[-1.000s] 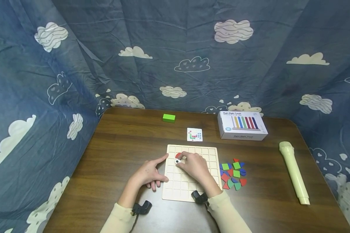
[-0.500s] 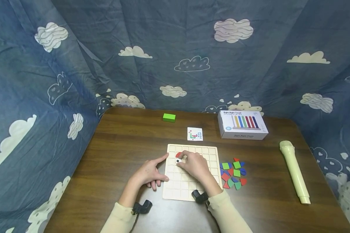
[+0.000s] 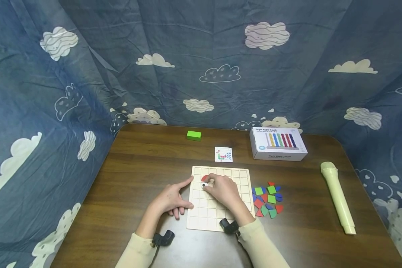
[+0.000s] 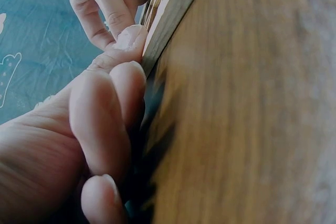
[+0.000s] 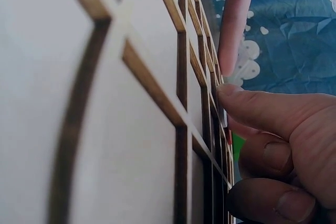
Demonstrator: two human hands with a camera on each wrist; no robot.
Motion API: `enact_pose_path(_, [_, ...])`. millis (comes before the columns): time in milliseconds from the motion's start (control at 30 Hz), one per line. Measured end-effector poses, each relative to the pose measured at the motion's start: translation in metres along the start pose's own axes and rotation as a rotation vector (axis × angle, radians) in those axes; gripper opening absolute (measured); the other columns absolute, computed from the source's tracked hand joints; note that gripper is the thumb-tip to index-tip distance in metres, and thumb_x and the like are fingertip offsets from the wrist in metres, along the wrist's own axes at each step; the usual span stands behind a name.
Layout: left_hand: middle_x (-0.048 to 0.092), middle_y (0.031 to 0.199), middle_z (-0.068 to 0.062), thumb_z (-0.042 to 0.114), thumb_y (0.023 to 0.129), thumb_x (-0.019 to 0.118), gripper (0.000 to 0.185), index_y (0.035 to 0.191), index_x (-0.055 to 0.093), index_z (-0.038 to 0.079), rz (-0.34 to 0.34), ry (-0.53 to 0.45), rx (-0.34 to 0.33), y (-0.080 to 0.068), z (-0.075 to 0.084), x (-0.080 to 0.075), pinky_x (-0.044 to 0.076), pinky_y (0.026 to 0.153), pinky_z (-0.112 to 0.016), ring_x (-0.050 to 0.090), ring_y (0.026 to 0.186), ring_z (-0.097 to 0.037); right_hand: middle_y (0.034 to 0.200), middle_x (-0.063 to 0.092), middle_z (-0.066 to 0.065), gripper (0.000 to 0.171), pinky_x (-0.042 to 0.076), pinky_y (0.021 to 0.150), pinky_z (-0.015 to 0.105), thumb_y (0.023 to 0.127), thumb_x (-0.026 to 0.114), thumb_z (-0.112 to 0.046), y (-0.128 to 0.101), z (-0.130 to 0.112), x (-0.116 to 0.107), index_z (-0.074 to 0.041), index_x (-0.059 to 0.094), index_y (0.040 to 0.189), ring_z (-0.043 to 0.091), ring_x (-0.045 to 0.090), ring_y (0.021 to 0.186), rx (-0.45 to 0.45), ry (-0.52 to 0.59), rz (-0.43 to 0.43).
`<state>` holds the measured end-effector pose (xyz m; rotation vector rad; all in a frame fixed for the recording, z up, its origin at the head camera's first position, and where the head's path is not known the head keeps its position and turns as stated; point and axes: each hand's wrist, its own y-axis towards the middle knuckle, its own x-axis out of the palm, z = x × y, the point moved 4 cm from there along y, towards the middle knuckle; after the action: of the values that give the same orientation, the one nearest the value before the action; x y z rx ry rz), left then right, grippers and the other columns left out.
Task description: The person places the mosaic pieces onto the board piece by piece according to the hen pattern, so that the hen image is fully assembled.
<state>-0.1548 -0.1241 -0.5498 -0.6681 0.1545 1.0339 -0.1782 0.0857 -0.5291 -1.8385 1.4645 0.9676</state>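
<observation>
A pale wooden grid board (image 3: 201,213) lies flat on the table. My left hand (image 3: 170,199) is at its left side, thumb and index finger spread straight against the edge; the left wrist view shows the thumb right at the board's side wall (image 4: 170,22). Over the upper left squares, my right hand (image 3: 222,190) pinches a small white piece with a black dot (image 3: 204,185) between thumb and index finger. A red rounded piece (image 3: 204,178) sits in the square just above it. In the right wrist view, the right thumb (image 5: 262,108) hides most of the white piece.
Several red, green and blue shape tiles (image 3: 271,199) lie right of the board. Behind it are a pattern card (image 3: 223,154), a green block (image 3: 194,135) and a white box (image 3: 278,144). A cream tube (image 3: 338,199) lies far right. A cloud-print curtain (image 3: 201,74) surrounds the table.
</observation>
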Motion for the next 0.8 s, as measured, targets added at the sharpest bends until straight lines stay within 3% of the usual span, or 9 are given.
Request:
enact_pose_path(533, [0.071, 0.056, -0.007, 0.028, 0.082, 0.093, 0.103, 0.166, 0.033, 0.041, -0.003, 0.010, 0.010, -0.002, -0.001, 0.001, 0.047, 0.036, -0.026, 0.067, 0.040, -0.017, 0.055, 0.042, -0.010, 0.021, 0.030, 0.050, 0.028, 0.090, 0.085, -0.033, -0.003, 0.000, -0.006, -0.022, 0.079, 0.106, 0.010, 0.037, 0.054, 0.028, -0.012, 0.017])
enact_pose_path(667, [0.070, 0.056, -0.006, 0.027, 0.082, 0.093, 0.104, 0.166, 0.034, 0.042, -0.003, 0.009, 0.009, -0.001, 0.000, 0.003, 0.047, 0.036, -0.026, 0.066, 0.040, -0.017, 0.055, 0.049, -0.006, 0.026, 0.032, 0.050, 0.029, 0.092, 0.082, -0.036, -0.010, 0.018, -0.038, -0.020, 0.078, 0.113, 0.011, 0.041, 0.053, 0.083, 0.021, 0.086])
enact_pose_path(800, [0.070, 0.056, -0.006, 0.026, 0.081, 0.093, 0.105, 0.166, 0.033, 0.042, -0.003, 0.008, 0.008, -0.002, 0.000, 0.003, 0.047, 0.036, -0.026, 0.066, 0.039, -0.017, 0.066, 0.061, 0.001, 0.031, 0.037, 0.054, 0.031, 0.096, 0.078, -0.038, -0.029, 0.066, -0.094, -0.015, 0.077, 0.116, 0.017, 0.050, 0.059, 0.194, 0.022, 0.223])
